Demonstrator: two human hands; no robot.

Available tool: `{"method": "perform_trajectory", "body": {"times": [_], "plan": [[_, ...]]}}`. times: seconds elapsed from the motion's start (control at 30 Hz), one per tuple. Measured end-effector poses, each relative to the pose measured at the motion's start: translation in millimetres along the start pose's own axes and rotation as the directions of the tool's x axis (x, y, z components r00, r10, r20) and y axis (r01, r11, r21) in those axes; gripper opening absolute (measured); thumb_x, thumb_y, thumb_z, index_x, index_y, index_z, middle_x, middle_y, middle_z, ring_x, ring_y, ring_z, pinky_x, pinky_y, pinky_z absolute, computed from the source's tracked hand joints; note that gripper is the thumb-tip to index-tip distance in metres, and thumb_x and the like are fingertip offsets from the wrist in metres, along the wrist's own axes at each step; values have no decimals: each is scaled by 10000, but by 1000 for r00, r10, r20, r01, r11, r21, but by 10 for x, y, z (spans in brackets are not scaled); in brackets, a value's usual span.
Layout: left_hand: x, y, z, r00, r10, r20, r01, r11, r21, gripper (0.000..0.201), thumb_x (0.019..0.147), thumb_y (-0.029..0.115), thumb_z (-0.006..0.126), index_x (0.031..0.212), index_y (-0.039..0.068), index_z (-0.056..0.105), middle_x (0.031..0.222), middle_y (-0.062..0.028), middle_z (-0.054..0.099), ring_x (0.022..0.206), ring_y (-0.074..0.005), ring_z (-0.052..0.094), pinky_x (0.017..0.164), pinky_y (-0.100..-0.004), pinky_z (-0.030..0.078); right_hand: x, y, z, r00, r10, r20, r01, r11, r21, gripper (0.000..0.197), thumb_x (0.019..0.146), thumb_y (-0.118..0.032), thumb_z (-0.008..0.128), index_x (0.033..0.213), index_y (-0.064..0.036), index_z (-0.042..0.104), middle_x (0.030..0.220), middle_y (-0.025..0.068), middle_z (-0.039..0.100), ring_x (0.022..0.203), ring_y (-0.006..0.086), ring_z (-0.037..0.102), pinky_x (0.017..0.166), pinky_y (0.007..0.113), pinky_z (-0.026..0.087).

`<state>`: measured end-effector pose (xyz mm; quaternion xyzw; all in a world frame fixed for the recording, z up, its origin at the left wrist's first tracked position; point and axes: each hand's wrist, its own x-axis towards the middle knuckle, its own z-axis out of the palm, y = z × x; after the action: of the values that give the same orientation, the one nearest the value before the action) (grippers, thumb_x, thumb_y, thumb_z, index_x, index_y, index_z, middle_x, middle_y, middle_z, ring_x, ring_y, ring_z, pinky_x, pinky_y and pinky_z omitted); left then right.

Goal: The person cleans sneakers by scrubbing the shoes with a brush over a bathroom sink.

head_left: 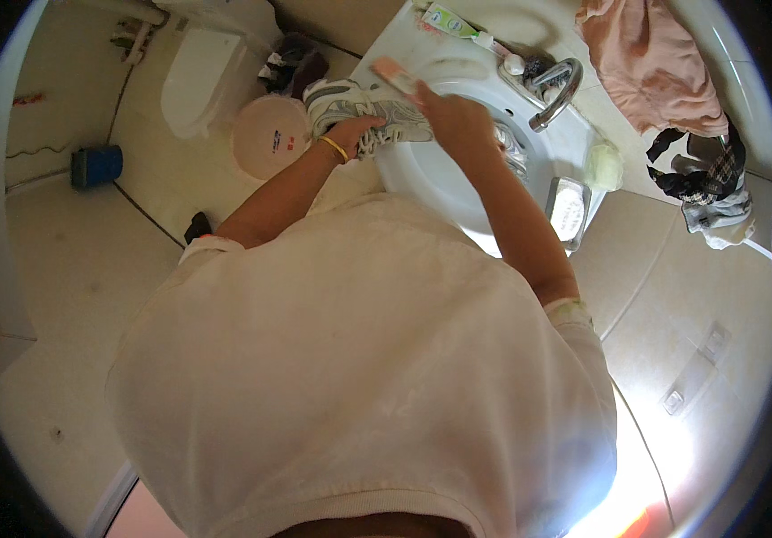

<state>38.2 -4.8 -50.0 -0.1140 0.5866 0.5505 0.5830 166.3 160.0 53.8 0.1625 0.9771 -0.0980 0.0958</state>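
Note:
A white and grey lace-up sneaker (336, 100) is held sideways over the left rim of the white washbasin (431, 190). My left hand (351, 134), with a yellow band at the wrist, is closed around it near the laces. My right hand (458, 124) is closed on a pinkish brush (394, 75), which sticks out up and to the left, above the sneaker; it is slightly blurred. Inside the basin, partly hidden behind my right hand and forearm, lies a second silver-grey shoe (513, 154).
A curved chrome tap (558, 97) rises behind the basin; a green-white tube (450, 21) lies on the counter. A metal tray (569, 212) sits at the right rim. A pink tub (265, 134) and a toilet (199, 81) stand left. Clothes (659, 67) hang far right.

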Motion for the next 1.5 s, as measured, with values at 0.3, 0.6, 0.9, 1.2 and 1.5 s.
{"method": "perform_trajectory", "body": {"times": [0.3,0.6,0.9,1.2,1.5], "plan": [[-65,41,59,998,53,12,-52,991,-120,221,771,151,603,951,26,573,902,-57,607,804,-175,583,674,-308,488,-433,452,215,999,38,37,-43,989,139,401,855,-178,409,1248,-248,369,749,156,596,684,313,610,559,410,485],[102,31,-7,990,62,124,-38,982,-185,258,786,188,592,979,20,561,889,-62,609,741,-164,593,637,-278,496,-307,275,394,998,55,35,-59,990,127,417,880,-193,362,1291,-223,300,869,186,589,758,345,600,618,436,483],[322,-51,-149,971,92,222,-36,969,-243,176,768,97,528,923,17,547,855,-79,588,750,-199,578,676,-346,489,-163,-179,522,992,101,79,-119,956,270,459,875,-216,381,1316,-186,259,833,189,603,718,353,607,563,451,479],[234,213,90,962,218,162,-131,895,-426,303,734,70,464,1017,-34,491,971,-147,556,859,-282,569,785,-401,477,-118,-107,532,982,171,82,-189,918,348,427,892,-275,339,1307,-190,288,811,204,598,663,382,584,570,491,444],[107,305,268,980,193,50,-127,796,-592,346,792,156,437,1086,-22,478,1061,-165,533,957,-316,515,903,-426,396,-16,298,479,936,349,42,-343,882,322,380,902,-286,324,1280,-239,326,832,221,597,773,387,582,635,477,442]]}}
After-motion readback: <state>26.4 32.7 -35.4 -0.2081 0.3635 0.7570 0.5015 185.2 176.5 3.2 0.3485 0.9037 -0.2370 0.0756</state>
